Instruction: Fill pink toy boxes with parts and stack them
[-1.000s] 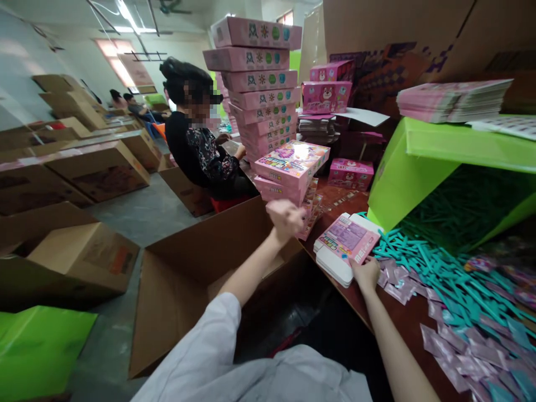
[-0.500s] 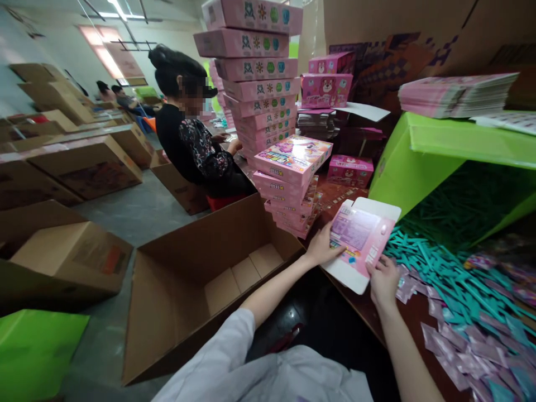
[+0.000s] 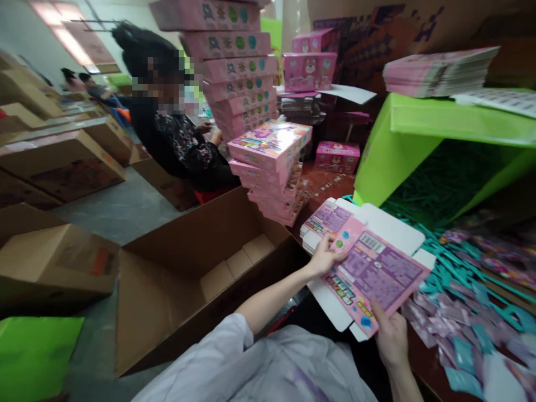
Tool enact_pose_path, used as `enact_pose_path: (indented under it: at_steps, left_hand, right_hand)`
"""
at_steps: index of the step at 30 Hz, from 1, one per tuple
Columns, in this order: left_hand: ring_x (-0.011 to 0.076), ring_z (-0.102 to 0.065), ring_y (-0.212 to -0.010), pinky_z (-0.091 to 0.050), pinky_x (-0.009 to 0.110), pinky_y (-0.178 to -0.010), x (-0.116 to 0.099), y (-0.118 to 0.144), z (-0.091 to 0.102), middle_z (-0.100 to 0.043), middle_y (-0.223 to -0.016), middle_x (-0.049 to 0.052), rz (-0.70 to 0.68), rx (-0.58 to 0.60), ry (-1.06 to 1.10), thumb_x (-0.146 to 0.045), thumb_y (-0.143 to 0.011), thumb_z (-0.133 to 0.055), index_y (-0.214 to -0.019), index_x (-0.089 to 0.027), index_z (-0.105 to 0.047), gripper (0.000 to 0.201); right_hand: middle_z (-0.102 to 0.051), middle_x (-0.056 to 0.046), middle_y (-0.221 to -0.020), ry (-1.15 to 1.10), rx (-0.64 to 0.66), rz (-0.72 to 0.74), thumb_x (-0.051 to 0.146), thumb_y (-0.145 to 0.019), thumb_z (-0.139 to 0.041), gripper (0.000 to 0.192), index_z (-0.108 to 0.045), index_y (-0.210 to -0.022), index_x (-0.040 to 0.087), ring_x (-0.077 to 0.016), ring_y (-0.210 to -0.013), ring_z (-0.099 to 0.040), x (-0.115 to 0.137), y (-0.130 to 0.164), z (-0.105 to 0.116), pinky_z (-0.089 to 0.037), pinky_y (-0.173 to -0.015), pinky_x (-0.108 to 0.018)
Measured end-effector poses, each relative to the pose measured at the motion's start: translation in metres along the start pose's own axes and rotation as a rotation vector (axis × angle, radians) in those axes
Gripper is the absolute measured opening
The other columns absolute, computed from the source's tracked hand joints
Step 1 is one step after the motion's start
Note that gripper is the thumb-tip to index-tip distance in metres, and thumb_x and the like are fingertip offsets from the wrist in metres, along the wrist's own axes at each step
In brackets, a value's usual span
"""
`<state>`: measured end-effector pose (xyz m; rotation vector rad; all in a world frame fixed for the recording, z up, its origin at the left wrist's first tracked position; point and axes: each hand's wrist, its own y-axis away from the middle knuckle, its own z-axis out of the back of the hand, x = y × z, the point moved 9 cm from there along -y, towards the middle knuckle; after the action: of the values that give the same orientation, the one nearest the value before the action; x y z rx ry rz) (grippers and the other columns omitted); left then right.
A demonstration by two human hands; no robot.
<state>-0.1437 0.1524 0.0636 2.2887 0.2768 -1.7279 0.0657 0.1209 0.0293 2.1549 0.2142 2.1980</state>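
Both hands hold a flat pink-and-purple cardboard box blank (image 3: 377, 268) with white flaps and a barcode, tilted in front of my body. My left hand (image 3: 326, 257) grips its left edge, fingers on the printed face. My right hand (image 3: 390, 332) pinches the lower right edge, with the thumb on top. Just behind the left hand, a pile of similar blanks (image 3: 324, 216) lies at the table edge, partly covered by the held one. Past it rises a short stack of finished pink boxes (image 3: 272, 145).
A large open carton (image 3: 157, 301) stands left of my arms. Tall stacked pink boxes (image 3: 238, 70) rise beside a seated co-worker (image 3: 171, 134). To the right, a green bin (image 3: 452, 120) spills teal plastic pieces (image 3: 444, 257), near small sachets (image 3: 448, 329).
The smaller-looking box piece between my hands now appears as a wider, opened-out blank, nearer to me. The pile of blanks shows behind it. The view has shifted right.
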Motion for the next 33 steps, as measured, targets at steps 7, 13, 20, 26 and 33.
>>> enact_pose_path:
  at_steps: [7, 13, 20, 26, 33]
  left_hand:
    - [0.0304, -0.044, -0.125, -0.037, 0.041, -0.104, 0.028, 0.071, -0.043, -0.048, -0.135, 0.011, 0.029, 0.386, 0.013, -0.028, -0.051, -0.084, -0.139, -0.024, -0.03, 0.104]
    - [0.0217, -0.057, -0.095, -0.045, 0.033, -0.086, 0.038, 0.082, -0.06, -0.058, -0.109, 0.004, 0.073, 0.575, -0.19, -0.03, -0.052, -0.082, -0.14, -0.022, -0.026, 0.104]
    - [0.01, -0.044, -0.058, -0.038, 0.022, -0.058, 0.074, 0.07, -0.047, -0.052, -0.068, -0.002, 0.123, 0.223, -0.208, -0.045, -0.088, -0.044, -0.086, -0.017, -0.054, 0.03]
    - [0.0116, -0.054, -0.062, -0.041, 0.022, -0.06, 0.094, 0.062, -0.039, -0.059, -0.065, 0.0, 0.103, 0.075, -0.216, -0.047, -0.081, -0.058, -0.068, -0.015, -0.055, 0.034]
    - [0.0192, -0.065, -0.088, -0.048, 0.03, -0.079, 0.091, 0.067, -0.039, -0.07, -0.094, 0.008, 0.046, 0.08, -0.138, -0.032, -0.073, -0.067, -0.087, -0.016, -0.061, 0.021]
  right_hand:
    - [-0.034, -0.004, -0.149, -0.155, -0.007, -0.005, 0.031, -0.06, -0.076, 0.094, -0.032, -0.143, 0.032, -0.0277, -0.133, -0.039, 0.0, 0.016, 0.068, -0.047, -0.097, -0.038]
    - [-0.063, -0.005, -0.114, -0.313, -0.019, -0.085, 0.03, -0.06, -0.078, 0.075, -0.047, -0.129, 0.027, -0.022, -0.092, -0.063, -0.029, 0.03, 0.06, -0.052, -0.077, -0.032]
    - [-0.065, 0.0, -0.08, -0.267, -0.262, -0.064, 0.038, -0.078, -0.059, 0.023, -0.059, -0.093, 0.02, -0.0145, -0.068, -0.057, -0.044, 0.02, 0.066, -0.043, -0.061, -0.024]
    - [-0.069, -0.005, -0.093, -0.146, -0.186, 0.015, 0.04, -0.081, -0.06, 0.023, -0.061, -0.089, 0.019, -0.0179, -0.08, -0.063, -0.038, 0.013, 0.059, -0.047, -0.071, -0.028]
    - [-0.07, -0.008, -0.098, -0.124, -0.241, 0.06, 0.032, -0.075, -0.067, 0.015, -0.062, -0.077, 0.018, -0.0214, -0.092, -0.065, -0.04, 0.017, 0.065, -0.048, -0.082, -0.033]
